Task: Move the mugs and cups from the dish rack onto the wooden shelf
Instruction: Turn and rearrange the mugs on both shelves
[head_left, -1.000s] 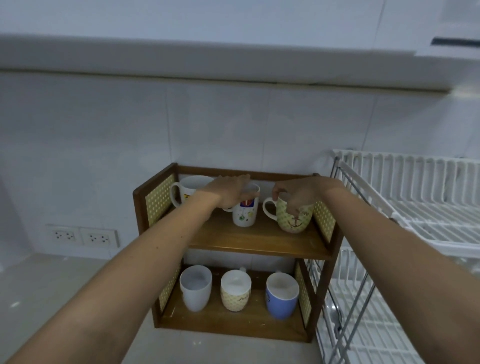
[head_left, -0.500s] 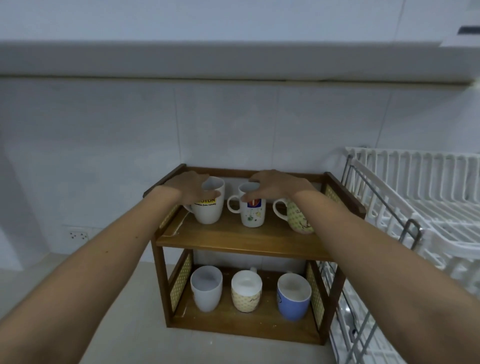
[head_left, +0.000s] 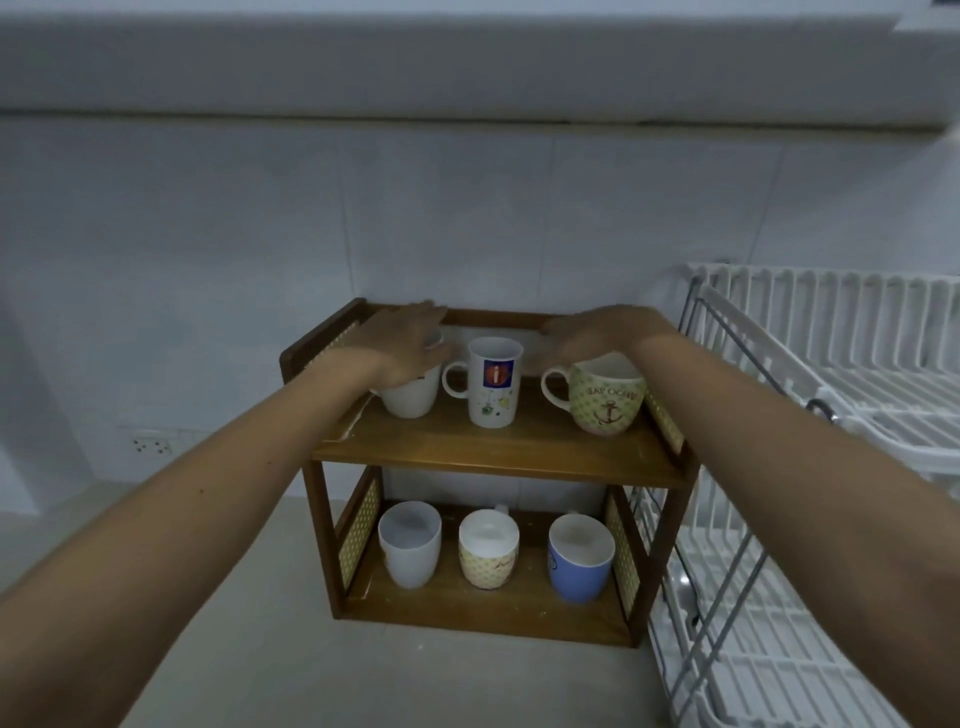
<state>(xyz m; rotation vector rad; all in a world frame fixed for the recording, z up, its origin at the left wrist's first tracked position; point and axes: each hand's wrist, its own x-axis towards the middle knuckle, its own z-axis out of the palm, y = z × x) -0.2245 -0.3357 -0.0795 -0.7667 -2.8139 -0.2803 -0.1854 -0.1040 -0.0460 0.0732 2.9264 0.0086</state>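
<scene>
Both your hands are up at the top tier of the wooden shelf (head_left: 498, 457). Left hand (head_left: 405, 345) is spread flat, fingers extended, lying over the rim of the plain white mug (head_left: 410, 397) at the left; not gripping it. Right hand (head_left: 597, 332) is also spread, palm down, over the back rim of the anchor mug (head_left: 605, 402) at the right; contact unclear, motion blur. Tall white mug with the red-blue emblem (head_left: 493, 382) stands upright between them, untouched, handle to the left. Bottom tier: white cup (head_left: 410, 543) left, yellow-patterned cup (head_left: 488, 553) middle, blue mug (head_left: 581, 561) right, all upright and apart. Six pieces on the shelf in total. White dish rack (head_left: 831, 415) sits just right of the shelf, tiers visible, no mugs seen on the parts in view. Shelf stands on the grey bench (head_left: 249, 665) against the tiled wall (head_left: 208, 234); wall socket (head_left: 151, 445) lower left.
</scene>
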